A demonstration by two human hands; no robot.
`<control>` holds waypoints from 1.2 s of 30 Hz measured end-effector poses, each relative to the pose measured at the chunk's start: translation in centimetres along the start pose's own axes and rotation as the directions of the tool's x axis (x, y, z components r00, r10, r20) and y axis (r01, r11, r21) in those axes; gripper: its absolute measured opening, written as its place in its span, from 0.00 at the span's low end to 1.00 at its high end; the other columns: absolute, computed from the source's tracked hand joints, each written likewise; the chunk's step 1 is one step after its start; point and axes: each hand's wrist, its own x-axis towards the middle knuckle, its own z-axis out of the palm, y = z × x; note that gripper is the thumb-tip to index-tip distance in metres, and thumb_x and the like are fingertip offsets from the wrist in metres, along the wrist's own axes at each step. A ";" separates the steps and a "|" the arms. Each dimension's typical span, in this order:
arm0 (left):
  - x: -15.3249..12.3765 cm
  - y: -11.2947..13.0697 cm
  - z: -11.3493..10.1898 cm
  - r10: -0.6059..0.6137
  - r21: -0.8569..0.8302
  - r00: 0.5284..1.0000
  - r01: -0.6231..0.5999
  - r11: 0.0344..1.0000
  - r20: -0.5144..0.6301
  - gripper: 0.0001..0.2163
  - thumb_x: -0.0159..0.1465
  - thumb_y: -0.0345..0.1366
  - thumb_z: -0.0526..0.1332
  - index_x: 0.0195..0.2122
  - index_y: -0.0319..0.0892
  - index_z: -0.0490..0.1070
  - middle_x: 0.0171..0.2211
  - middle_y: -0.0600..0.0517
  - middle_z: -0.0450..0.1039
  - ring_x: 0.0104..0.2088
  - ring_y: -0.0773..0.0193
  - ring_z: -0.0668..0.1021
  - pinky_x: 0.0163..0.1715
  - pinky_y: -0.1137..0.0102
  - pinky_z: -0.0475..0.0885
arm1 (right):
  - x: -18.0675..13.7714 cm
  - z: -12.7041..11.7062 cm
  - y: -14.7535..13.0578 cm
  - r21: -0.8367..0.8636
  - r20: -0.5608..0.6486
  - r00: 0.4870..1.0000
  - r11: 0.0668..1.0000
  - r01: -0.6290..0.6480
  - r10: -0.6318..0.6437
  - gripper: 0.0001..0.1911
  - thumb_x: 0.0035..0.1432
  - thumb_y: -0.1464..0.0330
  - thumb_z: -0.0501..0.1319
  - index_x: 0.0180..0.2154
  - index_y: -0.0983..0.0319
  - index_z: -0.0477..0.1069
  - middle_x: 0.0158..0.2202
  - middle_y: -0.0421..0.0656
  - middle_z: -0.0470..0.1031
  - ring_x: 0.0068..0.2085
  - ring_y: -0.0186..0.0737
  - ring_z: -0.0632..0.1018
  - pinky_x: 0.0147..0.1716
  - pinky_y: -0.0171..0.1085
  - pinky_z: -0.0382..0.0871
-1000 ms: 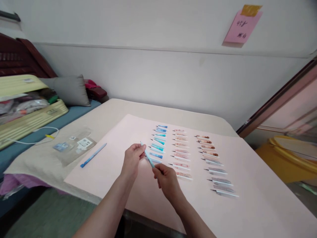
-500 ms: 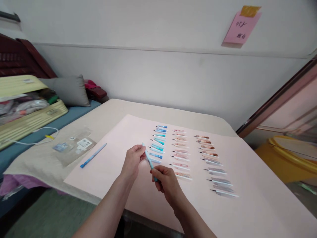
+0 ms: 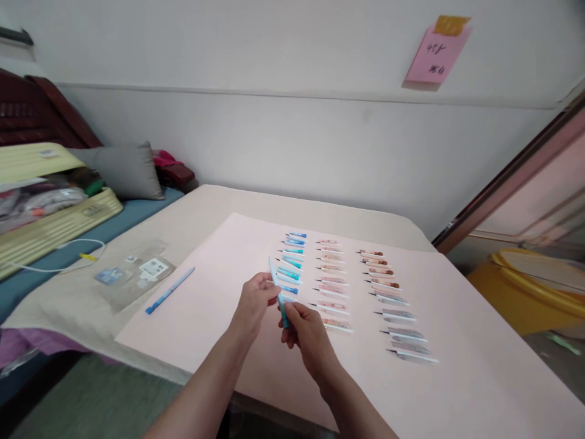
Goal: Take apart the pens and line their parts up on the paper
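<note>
Both hands hold one light-blue pen [image 3: 275,274] above the pink sheet [image 3: 201,341], its narrow end pointing up and away from me. My left hand [image 3: 253,302] pinches the pen around its middle. Lower down, my right hand [image 3: 301,326] grips the teal end between thumb and fingers. Just beyond my hands lies a column of blue and teal pen parts [image 3: 292,259], partly covered by my fingers. A single blue pen [image 3: 170,291] rests on the left of the sheet.
Pink-patterned pen parts [image 3: 331,281] and a column of brown and grey pen parts [image 3: 381,269] lie to the right. Clear plastic bags [image 3: 137,280] sit at left, near a white cable [image 3: 68,244]. A yellow bin [image 3: 525,292] stands beyond the table's right edge.
The pen has turned more upright, and its dark point no longer shows. My left hand has shifted right and slightly nearer, closer to the right hand.
</note>
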 end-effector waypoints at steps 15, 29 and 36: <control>1.5 0.6 -2.1 0.034 0.125 0.997 -0.026 0.992 -0.067 0.17 0.51 0.36 0.61 0.42 0.39 0.70 0.29 0.50 0.72 0.32 0.63 0.75 0.35 0.68 0.68 | -0.3 -0.2 -0.7 -0.059 -0.081 0.995 0.996 -0.059 0.054 0.15 0.53 0.59 0.58 0.33 0.65 0.70 0.34 0.45 0.71 0.24 0.33 0.73 0.19 0.31 0.61; 2.1 2.2 -14.3 0.228 0.858 0.838 0.513 -0.021 -0.496 0.12 0.56 0.27 0.51 0.35 0.39 0.73 0.37 0.40 0.74 0.41 0.51 0.74 0.33 0.63 0.67 | -0.6 -1.7 -1.1 -0.088 -0.039 0.997 0.993 -0.075 0.072 0.13 0.53 0.60 0.59 0.34 0.63 0.71 0.35 0.46 0.72 0.27 0.35 0.73 0.22 0.32 0.63; 2.1 2.3 -15.1 0.290 0.821 0.793 0.569 -0.037 -0.536 0.11 0.58 0.32 0.51 0.34 0.41 0.72 0.36 0.42 0.74 0.40 0.52 0.74 0.33 0.65 0.66 | -1.1 -2.3 -2.2 -0.056 -0.039 0.998 0.997 -0.059 0.057 0.13 0.53 0.60 0.59 0.34 0.63 0.71 0.35 0.45 0.72 0.28 0.35 0.73 0.22 0.32 0.63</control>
